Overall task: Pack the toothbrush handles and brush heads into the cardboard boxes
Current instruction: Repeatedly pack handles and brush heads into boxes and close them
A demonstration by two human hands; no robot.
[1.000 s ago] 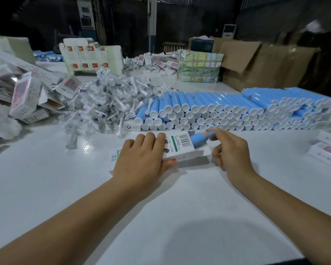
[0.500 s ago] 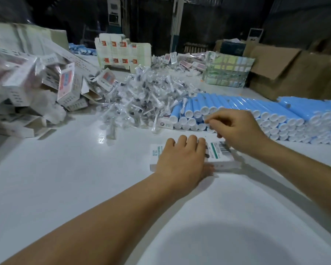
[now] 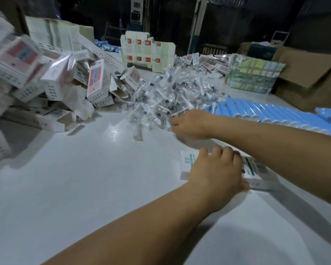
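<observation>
Head view: I see the brush heads [image 3: 161, 96] heaped in clear wrappers at mid-table, up and left of the box [image 3: 256, 173], which lies flat with its long axis left to right. Right hand [image 3: 191, 123] is nearer, reaching across to the pile's near right edge; fingers look curled on something there, too blurred to call. Left hand [image 3: 216, 169] presses flat on the box, thumb at its near edge. Blue handles [image 3: 266, 113] are stacked far right, behind the right forearm.

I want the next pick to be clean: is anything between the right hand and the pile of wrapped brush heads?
Nothing visible. The right hand is already at the near edge of the brush heads, fingertips among the wrappers.
</observation>
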